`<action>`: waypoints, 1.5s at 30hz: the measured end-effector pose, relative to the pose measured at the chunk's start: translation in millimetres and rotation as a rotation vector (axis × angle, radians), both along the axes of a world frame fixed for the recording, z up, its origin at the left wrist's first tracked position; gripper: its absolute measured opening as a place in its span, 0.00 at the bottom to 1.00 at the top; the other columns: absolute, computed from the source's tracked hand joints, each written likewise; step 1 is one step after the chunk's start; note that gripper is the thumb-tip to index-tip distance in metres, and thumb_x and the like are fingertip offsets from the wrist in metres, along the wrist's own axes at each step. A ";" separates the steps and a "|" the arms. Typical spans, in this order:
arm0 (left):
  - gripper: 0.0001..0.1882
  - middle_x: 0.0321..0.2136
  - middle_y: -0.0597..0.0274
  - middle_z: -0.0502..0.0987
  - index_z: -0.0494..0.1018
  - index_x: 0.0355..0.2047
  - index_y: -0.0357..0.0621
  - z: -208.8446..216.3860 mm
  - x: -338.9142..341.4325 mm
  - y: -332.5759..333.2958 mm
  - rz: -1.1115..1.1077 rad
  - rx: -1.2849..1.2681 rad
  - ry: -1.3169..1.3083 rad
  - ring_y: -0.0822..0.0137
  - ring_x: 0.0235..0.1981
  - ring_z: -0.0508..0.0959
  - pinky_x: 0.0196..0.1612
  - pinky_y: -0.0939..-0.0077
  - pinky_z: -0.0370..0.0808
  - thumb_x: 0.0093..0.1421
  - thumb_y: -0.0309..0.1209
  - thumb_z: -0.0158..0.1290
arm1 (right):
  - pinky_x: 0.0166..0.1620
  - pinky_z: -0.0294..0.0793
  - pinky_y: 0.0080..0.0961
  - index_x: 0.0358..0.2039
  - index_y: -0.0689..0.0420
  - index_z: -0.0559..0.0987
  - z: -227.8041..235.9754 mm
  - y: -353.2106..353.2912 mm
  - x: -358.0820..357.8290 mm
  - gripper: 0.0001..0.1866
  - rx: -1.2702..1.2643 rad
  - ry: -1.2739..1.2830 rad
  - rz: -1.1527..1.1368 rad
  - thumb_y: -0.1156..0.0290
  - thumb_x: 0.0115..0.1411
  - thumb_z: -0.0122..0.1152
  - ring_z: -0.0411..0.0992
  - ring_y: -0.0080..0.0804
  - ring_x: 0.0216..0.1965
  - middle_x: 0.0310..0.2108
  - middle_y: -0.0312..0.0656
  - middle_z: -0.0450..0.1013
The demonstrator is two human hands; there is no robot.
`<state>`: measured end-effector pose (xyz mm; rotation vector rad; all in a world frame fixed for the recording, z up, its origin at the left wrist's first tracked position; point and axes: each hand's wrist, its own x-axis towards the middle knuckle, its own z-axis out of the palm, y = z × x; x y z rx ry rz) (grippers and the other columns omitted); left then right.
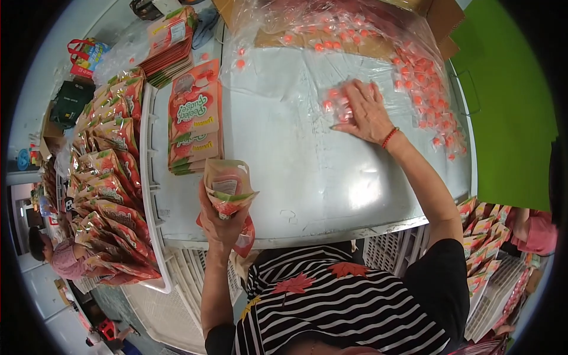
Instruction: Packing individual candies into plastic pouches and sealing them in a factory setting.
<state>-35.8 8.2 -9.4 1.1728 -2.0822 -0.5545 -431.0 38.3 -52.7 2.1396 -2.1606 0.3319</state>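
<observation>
**Loose Packets, Open Pouch Leave Room for Spills**

Left of a pale table (284, 160), a white crate (151, 189) holds upright pouches (109, 177). Beside a flat stack of pouches (195, 112), the left hand (223, 229) wraps around an open pouch (228, 190) near the front edge; a loosened grip could let its mouth fold. The right hand (362, 109) lies palm down, fingers partly spread, over small clear packets (329, 105); any pinch cannot be told. Farther right, a brushing forearm could knock scattered packets (435, 106) off the edge.
</observation>
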 end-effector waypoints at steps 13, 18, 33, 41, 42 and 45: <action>0.53 0.48 0.41 0.69 0.52 0.60 0.31 -2.9 21.6 7.6 0.084 0.005 -0.037 0.49 0.44 0.76 0.45 0.65 0.75 0.38 0.33 0.72 | 0.66 0.39 0.51 0.61 0.54 0.60 -13.3 50.2 -51.3 0.31 0.074 0.183 -0.107 0.54 0.62 0.50 0.45 0.44 0.67 0.63 0.44 0.54; 0.53 0.48 0.41 0.69 0.51 0.60 0.32 -3.7 25.9 6.7 0.109 -0.007 -0.055 0.49 0.45 0.75 0.46 0.64 0.74 0.38 0.33 0.71 | 0.64 0.48 0.46 0.58 0.55 0.65 -2.5 54.8 -30.5 0.24 -0.220 0.151 -0.104 0.64 0.63 0.51 0.52 0.44 0.64 0.61 0.45 0.57; 0.53 0.48 0.42 0.69 0.50 0.60 0.32 2.5 16.2 9.4 0.033 -0.044 0.006 0.50 0.46 0.75 0.45 0.65 0.75 0.39 0.32 0.71 | 0.60 0.54 0.52 0.55 0.58 0.66 -4.6 -1.8 111.1 0.30 -0.118 -0.223 0.123 0.54 0.58 0.56 0.55 0.55 0.59 0.59 0.51 0.56; 0.52 0.48 0.44 0.70 0.51 0.60 0.34 2.8 28.3 7.8 0.093 0.063 0.056 0.51 0.45 0.75 0.45 0.66 0.74 0.40 0.33 0.71 | 0.62 0.55 0.33 0.60 0.59 0.62 7.0 -39.7 93.9 0.29 0.007 -1.119 -0.001 0.51 0.68 0.33 0.59 0.41 0.60 0.59 0.47 0.62; 0.52 0.48 0.44 0.70 0.51 0.60 0.35 2.6 28.3 6.6 0.104 0.065 0.054 0.52 0.45 0.75 0.45 0.66 0.74 0.39 0.32 0.71 | 0.62 0.55 0.31 0.60 0.59 0.62 7.5 -44.4 92.2 0.30 0.042 -1.093 -0.034 0.49 0.68 0.30 0.59 0.38 0.61 0.58 0.45 0.63; 0.52 0.48 0.44 0.69 0.51 0.60 0.35 3.1 24.8 8.1 0.125 0.072 0.036 0.53 0.46 0.75 0.46 0.66 0.74 0.39 0.32 0.71 | 0.62 0.55 0.32 0.60 0.57 0.61 -0.2 -51.6 95.7 0.29 0.083 -0.959 0.098 0.50 0.68 0.31 0.61 0.40 0.59 0.57 0.44 0.65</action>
